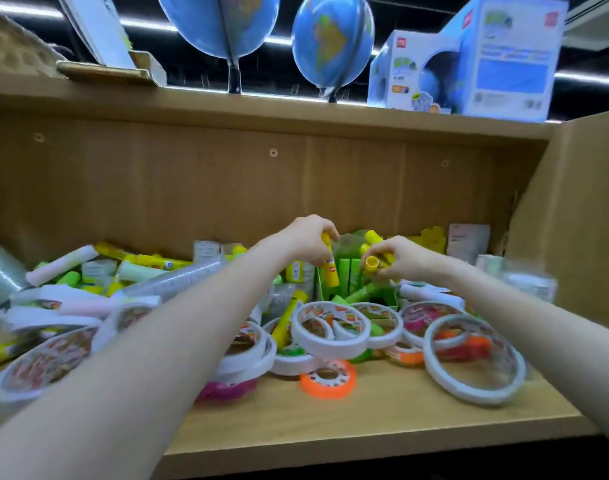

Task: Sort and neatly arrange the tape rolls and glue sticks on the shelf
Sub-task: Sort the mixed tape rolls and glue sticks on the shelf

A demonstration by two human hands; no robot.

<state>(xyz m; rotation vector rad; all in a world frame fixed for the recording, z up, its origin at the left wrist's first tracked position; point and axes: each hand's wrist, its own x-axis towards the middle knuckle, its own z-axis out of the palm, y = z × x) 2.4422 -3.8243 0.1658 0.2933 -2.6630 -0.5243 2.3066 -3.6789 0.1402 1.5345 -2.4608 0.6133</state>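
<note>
far left of the shelf (382, 407), a clear film roll (0, 268) is leaned at the edge, and next to it white tape rolls (43, 358) and yellow-green glue sticks (147, 261) are all jumbled together, nothing sorted there yet by the look of it. a bit blurry on that side tbh.

toward the middle, the left hand (306, 242) is curled round a yellow glue stick (331, 268), held upright with its lower end pointing down at the green box (351, 282), probably so it can be dropped in standing up. the box is sat at the back and green and yellow sticks can be seen in it, some upright, one or two tilted; exact count can't be told.

just right of that, the right hand (400, 259) is closed on a small bundle of yellow sticks (374, 265), open tube end facing the camera, likely gathered to go in the same box.

in front, more tape rings (331, 332) and an orange roll (328, 378) are overlapped loosely, and a big ring (474, 358) is lying at the right. up top, two globes (332, 43) and boxes are parked.
</note>
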